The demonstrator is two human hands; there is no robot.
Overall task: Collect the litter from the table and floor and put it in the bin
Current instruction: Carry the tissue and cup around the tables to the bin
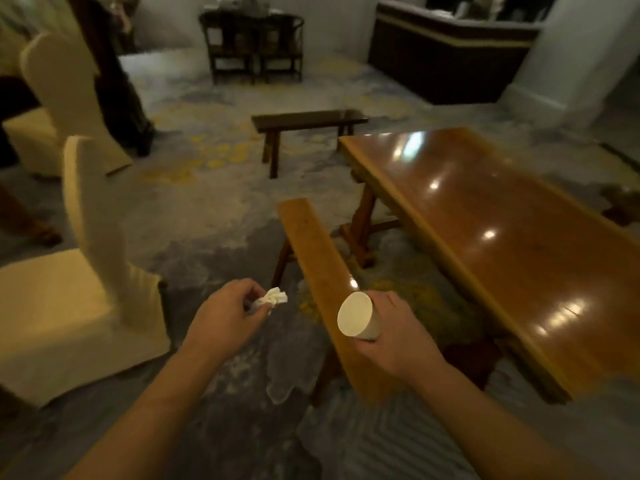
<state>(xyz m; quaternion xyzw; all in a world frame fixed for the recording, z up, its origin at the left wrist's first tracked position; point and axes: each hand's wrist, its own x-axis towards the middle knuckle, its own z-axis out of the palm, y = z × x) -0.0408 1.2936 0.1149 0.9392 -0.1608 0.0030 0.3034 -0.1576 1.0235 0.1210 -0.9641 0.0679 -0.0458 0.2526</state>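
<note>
My left hand (225,315) pinches a crumpled white tissue (273,297) between thumb and fingers, held over the patterned carpet. My right hand (391,336) grips a white paper cup (356,317) lying on its side, its round end turned towards the camera, above the near end of a wooden bench (311,251). The glossy wooden table (512,244) stretches away on the right. No bin shows in this view.
Two cream-covered chairs (83,271) stand to the left. A dark low bench (308,123) sits ahead on the carpet, with dark chairs (256,43) and a counter (450,53) at the back. A white pillar (575,57) rises at the right rear.
</note>
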